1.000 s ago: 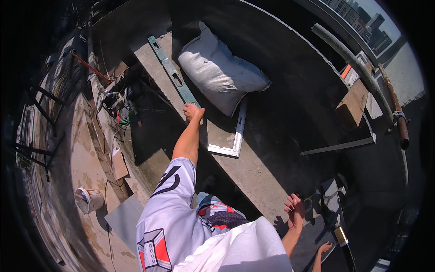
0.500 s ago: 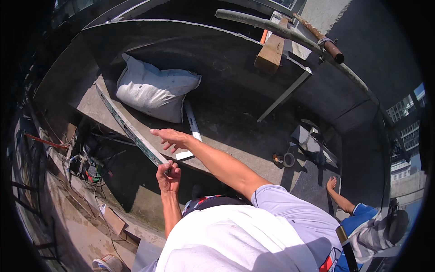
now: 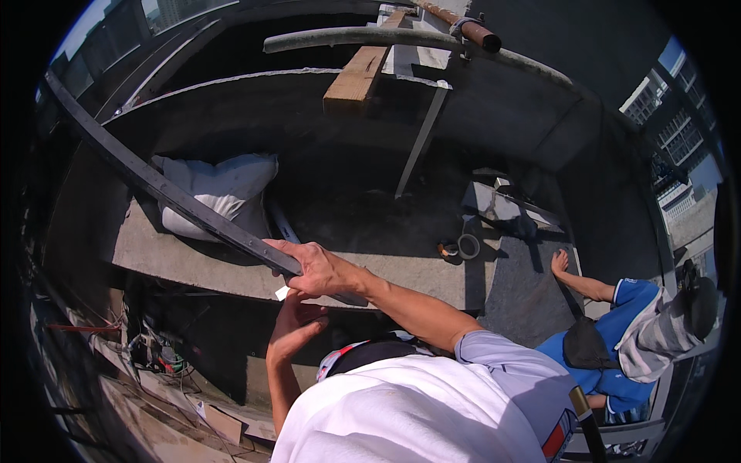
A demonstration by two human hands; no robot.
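A long dark metal straightedge (image 3: 170, 197) slants from the upper left down to my hands, lifted across the front of a white sack (image 3: 220, 185). My right hand (image 3: 312, 268) is closed round it near its lower end. Just below, my left hand (image 3: 297, 322) is against the underside of the bar with fingers curled; the right hand partly hides its grip. Behind the bar, a white strip (image 3: 284, 224) lies on the concrete ledge (image 3: 386, 270), mostly in shadow.
At right, a co-worker in blue (image 3: 610, 332) rests a hand on a grey slab (image 3: 532, 285). A round cup (image 3: 468, 247) stands on the ledge. Overhead are a wooden beam (image 3: 359, 77) and a pipe (image 3: 363, 36). Tangled cables (image 3: 166, 355) lie lower left.
My right hand has closed on the straightedge, which has risen and now crosses in front of the sack. The view has turned, shifting the surroundings leftward. The co-worker shows more fully.
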